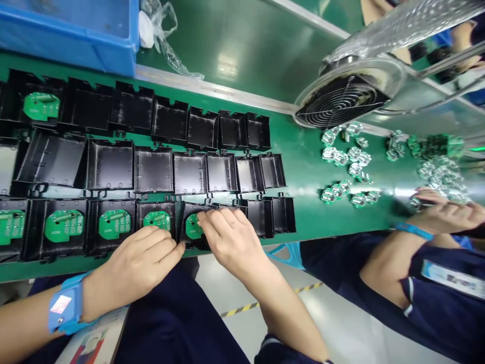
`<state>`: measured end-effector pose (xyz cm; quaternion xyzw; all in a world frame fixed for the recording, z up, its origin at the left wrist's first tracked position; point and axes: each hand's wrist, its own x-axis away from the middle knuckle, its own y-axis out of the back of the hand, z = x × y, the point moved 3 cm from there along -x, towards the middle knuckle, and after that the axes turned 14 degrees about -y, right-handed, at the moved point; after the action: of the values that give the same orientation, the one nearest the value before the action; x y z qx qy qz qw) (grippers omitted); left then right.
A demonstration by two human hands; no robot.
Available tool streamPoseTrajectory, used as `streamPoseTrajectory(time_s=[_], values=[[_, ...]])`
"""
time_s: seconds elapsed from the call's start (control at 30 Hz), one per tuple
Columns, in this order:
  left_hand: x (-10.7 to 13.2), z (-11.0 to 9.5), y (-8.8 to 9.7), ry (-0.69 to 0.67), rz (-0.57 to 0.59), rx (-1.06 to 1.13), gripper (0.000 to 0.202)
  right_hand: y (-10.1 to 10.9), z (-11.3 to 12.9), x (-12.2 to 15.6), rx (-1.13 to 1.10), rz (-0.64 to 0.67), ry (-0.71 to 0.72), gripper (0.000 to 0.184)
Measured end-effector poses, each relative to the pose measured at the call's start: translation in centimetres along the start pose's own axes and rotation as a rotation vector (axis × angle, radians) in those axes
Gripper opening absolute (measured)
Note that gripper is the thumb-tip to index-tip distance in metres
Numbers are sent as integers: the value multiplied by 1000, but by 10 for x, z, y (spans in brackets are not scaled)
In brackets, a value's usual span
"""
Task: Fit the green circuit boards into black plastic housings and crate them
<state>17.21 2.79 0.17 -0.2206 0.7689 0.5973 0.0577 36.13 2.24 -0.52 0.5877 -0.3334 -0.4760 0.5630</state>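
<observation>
My right hand [237, 245] is closed with its fingertips on the right edge of a green circuit board [192, 227]. That board lies inside a black plastic case [197, 207] in the front row. Beside the same case, my left hand [138, 260] has its fingers curled together, the fingertips at the case's front left corner. How firmly it grips there is hidden. Left of it, another circuit board [157, 219] sits in the neighbouring case, and more boards lie in cases further left. A blue wrist strap [68, 306] is around my left wrist.
Behind stand two more rows of black cases [153, 169]. A blue bin [113, 50] is at the back left, near a plastic bag [162, 30]. A fan [341, 101] overhangs several loose boards [335, 154]. A co-worker's hands [443, 212] are at the right.
</observation>
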Motion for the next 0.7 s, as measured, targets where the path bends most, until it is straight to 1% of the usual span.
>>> streamPoseTrajectory(time_s=[0.3, 0.7], values=[[0, 2, -3, 7, -15, 32, 15, -2, 1, -3, 12, 49, -18, 17], [-3, 3, -1, 0, -10, 25, 17, -3, 2, -2, 6, 129, -78, 16]])
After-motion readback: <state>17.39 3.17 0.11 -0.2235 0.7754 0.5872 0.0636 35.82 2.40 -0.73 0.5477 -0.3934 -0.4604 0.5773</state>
